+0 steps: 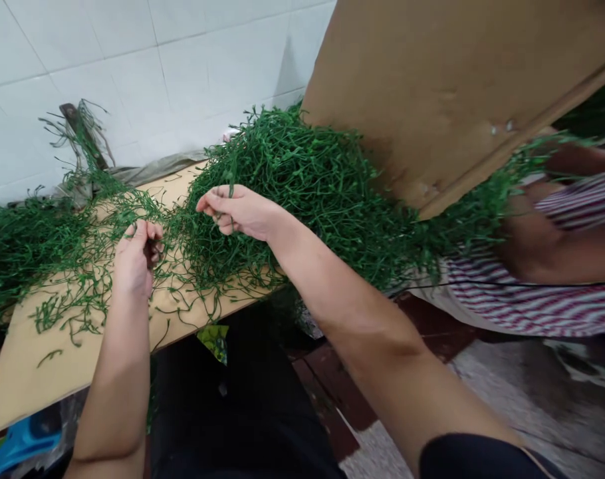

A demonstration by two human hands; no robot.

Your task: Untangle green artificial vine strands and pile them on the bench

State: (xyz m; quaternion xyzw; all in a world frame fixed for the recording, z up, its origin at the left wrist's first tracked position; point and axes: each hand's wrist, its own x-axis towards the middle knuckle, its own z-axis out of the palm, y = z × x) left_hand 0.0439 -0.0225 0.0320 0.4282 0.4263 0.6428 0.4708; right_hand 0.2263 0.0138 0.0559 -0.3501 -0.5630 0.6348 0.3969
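My left hand (133,261) is closed in a pinch above the table, with a bit of thin green stem showing at its fingertips. To its right, my right hand (241,211) is closed as well, a green stem looped over its fingers. Behind and beside my right hand rises a large tangled heap of green stems (302,166) with small branching tips; they look like plastic plant stems. Loose stems (88,293) lie scattered around my left hand. A second pile of green stems (28,246) covers the table's left end.
The light brown tabletop (23,372) runs along a white tiled wall (118,80). An upright brown board (432,86) borders the large heap on the right. Beyond it sits another person, with a striped garment (522,299) and an arm showing. A wooden post (83,136) draped with stems stands at back left.
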